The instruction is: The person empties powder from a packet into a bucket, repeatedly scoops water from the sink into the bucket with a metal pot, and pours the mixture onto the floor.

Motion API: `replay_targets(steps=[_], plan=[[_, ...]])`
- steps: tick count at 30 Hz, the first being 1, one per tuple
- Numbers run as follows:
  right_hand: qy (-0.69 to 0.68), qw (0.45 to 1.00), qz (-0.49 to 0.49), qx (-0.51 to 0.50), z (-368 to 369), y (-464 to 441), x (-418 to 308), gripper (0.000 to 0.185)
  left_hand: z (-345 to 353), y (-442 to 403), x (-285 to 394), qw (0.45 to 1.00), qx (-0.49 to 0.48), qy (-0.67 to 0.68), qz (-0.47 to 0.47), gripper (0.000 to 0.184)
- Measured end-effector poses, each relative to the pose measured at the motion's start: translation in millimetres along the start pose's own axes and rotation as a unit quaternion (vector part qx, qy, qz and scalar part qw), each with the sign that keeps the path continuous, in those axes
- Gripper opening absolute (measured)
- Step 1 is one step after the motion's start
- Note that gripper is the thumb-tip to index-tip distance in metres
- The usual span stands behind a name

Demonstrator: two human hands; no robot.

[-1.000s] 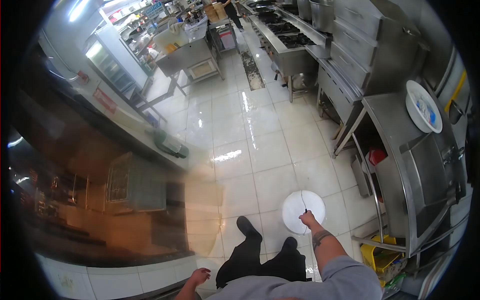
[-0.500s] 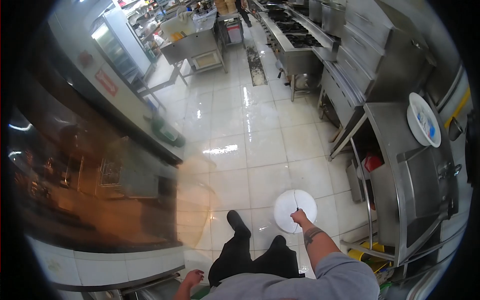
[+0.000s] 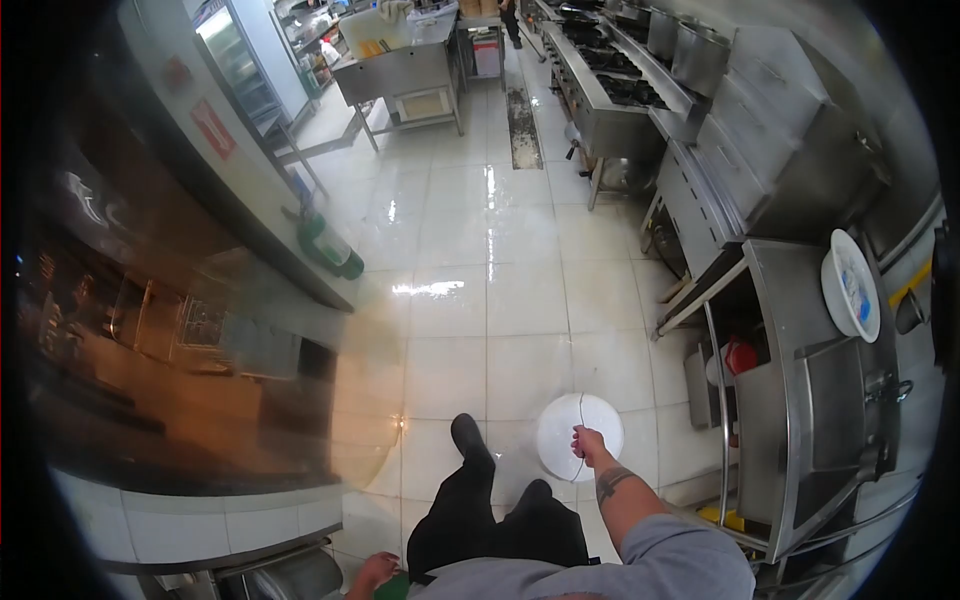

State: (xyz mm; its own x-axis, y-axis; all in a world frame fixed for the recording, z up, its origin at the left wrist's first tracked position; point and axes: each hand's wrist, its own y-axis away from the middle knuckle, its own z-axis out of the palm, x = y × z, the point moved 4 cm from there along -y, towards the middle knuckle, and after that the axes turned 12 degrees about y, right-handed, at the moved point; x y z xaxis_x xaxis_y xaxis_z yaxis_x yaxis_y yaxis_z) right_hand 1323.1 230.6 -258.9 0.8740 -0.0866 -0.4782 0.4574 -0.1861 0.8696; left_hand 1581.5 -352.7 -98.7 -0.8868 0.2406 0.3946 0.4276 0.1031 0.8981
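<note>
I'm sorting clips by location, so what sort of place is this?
Most likely a restaurant or other commercial kitchen: there is a long stove with several burners, large metal pots next to it, and a steel sink on the right.

One bucket, one left hand, one right hand
Left of the right hand, two shoes; right, one basin, one sink.

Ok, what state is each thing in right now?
Right hand: closed on wire handle
Wire handle: raised
White bucket: hanging or resting, cannot tell
Left hand: partly open, looks empty
White basin: on steel counter, holding items
Tiled floor: shiny, looks wet
Stove burners: no flame visible
Steel drawers: look shut
</note>
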Motion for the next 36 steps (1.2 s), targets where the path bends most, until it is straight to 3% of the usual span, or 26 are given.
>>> replay_targets(steps=[2,5,9,11,12,15,18,21,23,25,27,29,30,31,32,34,36], plan=[[0.014,1.0,-0.014,0.005,4.2,3.0,-6.6,0.037,4.3,-5.2,-2.9,0.996,0.009,0.072,-0.051,0.025],[0.099,0.993,0.044,0.038,0.9,0.5,-7.3,0.038,4.3,-23.6,-8.0,0.99,-0.024,0.126,-0.052,0.024],[0.207,0.976,0.028,0.057,3.6,7.6,-27.2,0.032,10.4,-58.4,-9.2,0.986,-0.034,0.134,-0.09,0.024],[0.228,0.972,-0.056,0.032,0.6,-23.0,-16.4,0.022,11.1,-71.5,-9.8,0.983,0.002,0.165,-0.079,0.024],[0.109,0.991,0.064,0.045,8.4,-3.3,-35.6,0.022,11.0,-75.3,-14.6,0.979,0.005,0.185,-0.089,0.024],[0.178,0.98,0.072,0.061,25.1,2.2,-66.2,0.02,8.8,-88.3,-23.1,0.97,0.014,0.219,-0.105,0.022],[0.12,0.987,0.076,0.071,37.5,-16.5,-94.6,0.027,5.4,-84.4,-31.3,0.959,0.036,0.249,-0.13,0.021],[0.169,0.979,0.091,0.063,65.1,-28.6,-132.0,0.028,3.5,-82.6,-44.9,0.913,0.005,0.382,-0.144,0.019],[0.216,0.971,0.079,0.062,90.1,-29.3,-154.6,0.026,-3.0,-74.2,-52.2,0.911,0.071,0.356,-0.195,0.017],[0.263,0.961,0.065,0.058,116.7,-30.9,-171.3,0.024,0.9,-72.0,-60.7,0.929,0.077,0.31,-0.189,0.016],[0.324,0.945,-0.031,0.015,143.9,-36.5,-188.5,0.018,7.9,-68.5,-70.8,0.918,0.065,0.31,-0.238,0.017],[0.396,0.918,-0.019,-0.002,159.3,-63.1,-193.4,0.014,12.2,-76.4,-76.6,0.915,0.069,0.317,-0.24,0.017],[0.566,0.804,-0.177,-0.042,172.1,-88.7,-194.9,0.022,14.8,-79.2,-78.1,0.913,0.076,0.32,-0.239,0.017],[0.697,0.634,-0.324,-0.083,195.8,-86.5,-200.2,0.033,16.0,-82.0,-73.1,0.911,0.076,0.325,-0.243,0.017],[0.7,0.631,-0.323,-0.089,207.2,-89.1,-200.1,0.033,15.1,-89.2,-66.1,0.9,0.095,0.363,-0.221,0.017],[0.719,0.668,-0.188,-0.046,247.8,-71.0,-225.1,0.04,12.9,-105.7,-52.9,0.883,0.125,0.414,-0.18,0.019],[0.75,0.623,-0.217,-0.054,290.3,-59.1,-239.0,0.039,17.4,-128.6,-47.8,0.889,0.124,0.417,-0.145,0.024]])
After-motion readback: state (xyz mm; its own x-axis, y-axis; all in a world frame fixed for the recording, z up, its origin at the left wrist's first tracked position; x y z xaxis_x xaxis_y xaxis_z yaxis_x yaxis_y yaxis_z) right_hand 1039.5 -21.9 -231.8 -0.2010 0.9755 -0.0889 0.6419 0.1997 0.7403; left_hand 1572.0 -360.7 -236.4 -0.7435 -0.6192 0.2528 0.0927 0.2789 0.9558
